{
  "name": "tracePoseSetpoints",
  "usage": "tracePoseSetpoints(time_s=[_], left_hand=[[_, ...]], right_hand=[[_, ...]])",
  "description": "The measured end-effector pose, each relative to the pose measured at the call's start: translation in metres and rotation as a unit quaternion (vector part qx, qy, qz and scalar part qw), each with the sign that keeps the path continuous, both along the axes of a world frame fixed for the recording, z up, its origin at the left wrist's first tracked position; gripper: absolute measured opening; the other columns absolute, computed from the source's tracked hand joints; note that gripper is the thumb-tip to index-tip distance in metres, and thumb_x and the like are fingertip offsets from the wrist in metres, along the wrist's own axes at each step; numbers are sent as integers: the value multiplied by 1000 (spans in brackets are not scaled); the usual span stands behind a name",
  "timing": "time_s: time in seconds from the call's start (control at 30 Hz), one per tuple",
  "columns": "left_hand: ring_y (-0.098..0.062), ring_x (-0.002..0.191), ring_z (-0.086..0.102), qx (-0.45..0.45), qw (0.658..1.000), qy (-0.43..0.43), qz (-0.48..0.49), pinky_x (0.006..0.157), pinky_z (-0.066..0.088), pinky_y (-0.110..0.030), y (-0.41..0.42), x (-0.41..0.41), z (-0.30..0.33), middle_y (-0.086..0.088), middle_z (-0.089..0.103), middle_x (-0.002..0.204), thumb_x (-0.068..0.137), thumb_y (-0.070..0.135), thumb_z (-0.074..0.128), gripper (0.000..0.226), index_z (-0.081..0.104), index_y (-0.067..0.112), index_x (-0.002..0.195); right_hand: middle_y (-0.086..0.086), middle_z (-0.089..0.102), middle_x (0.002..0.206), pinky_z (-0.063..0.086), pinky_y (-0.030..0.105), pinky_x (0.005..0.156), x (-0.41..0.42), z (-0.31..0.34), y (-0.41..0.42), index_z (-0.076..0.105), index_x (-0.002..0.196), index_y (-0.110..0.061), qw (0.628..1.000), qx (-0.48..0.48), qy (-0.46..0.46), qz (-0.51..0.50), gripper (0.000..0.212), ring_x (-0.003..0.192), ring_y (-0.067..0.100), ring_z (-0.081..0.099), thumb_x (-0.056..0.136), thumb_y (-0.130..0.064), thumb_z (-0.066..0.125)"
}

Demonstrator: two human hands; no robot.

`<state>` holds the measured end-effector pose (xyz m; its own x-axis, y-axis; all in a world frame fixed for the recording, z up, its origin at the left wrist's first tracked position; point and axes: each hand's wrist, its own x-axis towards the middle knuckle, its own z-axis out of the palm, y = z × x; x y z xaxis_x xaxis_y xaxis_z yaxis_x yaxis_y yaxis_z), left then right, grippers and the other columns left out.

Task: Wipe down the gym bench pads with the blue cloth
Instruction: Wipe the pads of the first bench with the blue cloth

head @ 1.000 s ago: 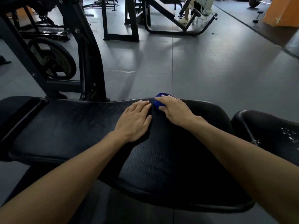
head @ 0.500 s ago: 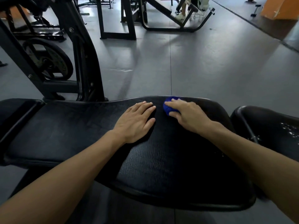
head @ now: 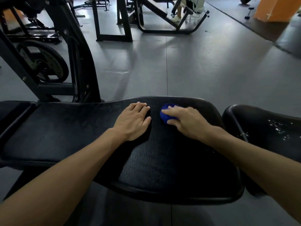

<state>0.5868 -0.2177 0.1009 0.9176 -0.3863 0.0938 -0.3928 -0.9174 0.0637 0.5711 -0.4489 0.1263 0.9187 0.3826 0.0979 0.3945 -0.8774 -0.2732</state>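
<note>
Rightward along the bench pad (head: 162, 160) moved the blue cloth (head: 164, 115), bunched under the gripping right hand (head: 189, 122); left hand (head: 133, 121) rests flat, fingers straight, just left of the cloth.

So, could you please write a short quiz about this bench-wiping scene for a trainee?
1. True or false: the left hand lies flat on the bench pad.
2. What does the right hand hold? A) blue cloth B) spray bottle C) nothing
3. Fill in: white specks show on the ____ pad, on the right.

Key: 1 true; 2 A; 3 neighbouring.
</note>
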Motion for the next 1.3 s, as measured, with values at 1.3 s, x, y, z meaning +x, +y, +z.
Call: tracePoseSetpoints(time_s=[1.3], left_hand=[[-19,157,13,-44,999,-21,3,128,7,-40,-88,6,-15,-1,25,167,107,39,27,58,30,15,159]], right_hand=[[15,56,143,37,38,105,-3,-10,-81,55,141,-18,968,55,8,-245,41,130,35,50,100,-21,58]])
